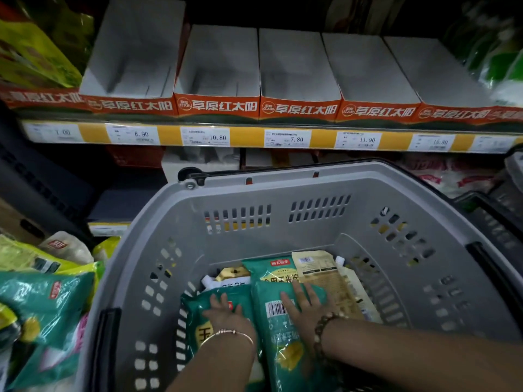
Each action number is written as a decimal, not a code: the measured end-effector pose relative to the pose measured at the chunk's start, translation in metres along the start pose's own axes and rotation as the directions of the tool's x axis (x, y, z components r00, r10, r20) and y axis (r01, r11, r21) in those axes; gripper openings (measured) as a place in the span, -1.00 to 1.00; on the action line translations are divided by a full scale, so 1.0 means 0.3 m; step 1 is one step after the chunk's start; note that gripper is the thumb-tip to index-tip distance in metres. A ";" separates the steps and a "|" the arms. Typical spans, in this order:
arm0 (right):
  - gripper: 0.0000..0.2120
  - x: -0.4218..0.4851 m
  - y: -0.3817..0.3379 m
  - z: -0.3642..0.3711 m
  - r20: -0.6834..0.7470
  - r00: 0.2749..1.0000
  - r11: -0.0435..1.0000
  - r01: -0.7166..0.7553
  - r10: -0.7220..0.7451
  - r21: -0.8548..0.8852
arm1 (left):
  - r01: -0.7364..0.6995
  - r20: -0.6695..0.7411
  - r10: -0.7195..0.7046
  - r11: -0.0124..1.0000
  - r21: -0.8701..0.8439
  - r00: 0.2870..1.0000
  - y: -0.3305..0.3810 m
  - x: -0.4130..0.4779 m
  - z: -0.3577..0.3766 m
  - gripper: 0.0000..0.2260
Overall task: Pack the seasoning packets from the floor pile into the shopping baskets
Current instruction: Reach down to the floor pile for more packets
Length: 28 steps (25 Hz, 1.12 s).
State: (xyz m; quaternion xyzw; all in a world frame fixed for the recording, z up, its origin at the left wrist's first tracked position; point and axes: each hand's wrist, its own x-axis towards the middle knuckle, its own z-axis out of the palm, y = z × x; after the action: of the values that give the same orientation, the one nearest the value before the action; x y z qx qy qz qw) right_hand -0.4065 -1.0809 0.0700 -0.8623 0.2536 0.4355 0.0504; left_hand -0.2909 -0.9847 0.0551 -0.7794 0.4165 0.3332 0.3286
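Both your hands are flat, fingers spread: left hand [226, 312] and right hand [304, 304] each press a green packet [285, 349] down in the grey basket [424, 193], lower centre, probably to level the layer; the pile [42, 301] waits lower left

The basket [283, 236] gapes open; packets [288, 343] (seemingly layered) cover its floor.

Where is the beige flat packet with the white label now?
In the head view, the beige flat packet lies in the grey plastic basket, right of centre, beside the green barcoded packet under the right hand.
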 end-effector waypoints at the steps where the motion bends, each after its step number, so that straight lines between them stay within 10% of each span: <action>1: 0.05 0.012 -0.004 0.008 0.001 1.000 1.000 -0.015 0.015 -0.001 | -0.051 -0.031 0.050 0.997 -0.053 0.998 -0.008 0.010 0.013 -0.42; 19: 0.34 0.081 -0.184 0.008 -0.091 0.996 0.993 -0.033 0.023 -0.112 | -0.128 -0.118 0.140 0.986 0.104 0.983 -0.212 0.067 0.095 0.03; 28: -0.07 -0.046 -0.125 -0.141 -0.074 0.996 0.994 0.055 -0.048 0.098 | -0.270 -0.265 0.233 0.957 -0.110 0.936 -0.305 -0.144 -0.087 -0.61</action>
State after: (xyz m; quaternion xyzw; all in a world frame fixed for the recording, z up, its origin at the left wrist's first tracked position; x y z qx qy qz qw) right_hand -0.3645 -1.0560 0.1017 -0.8800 0.2544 0.3896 0.0958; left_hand -0.2238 -0.9468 0.1256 -0.7770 0.5257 0.3014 0.1709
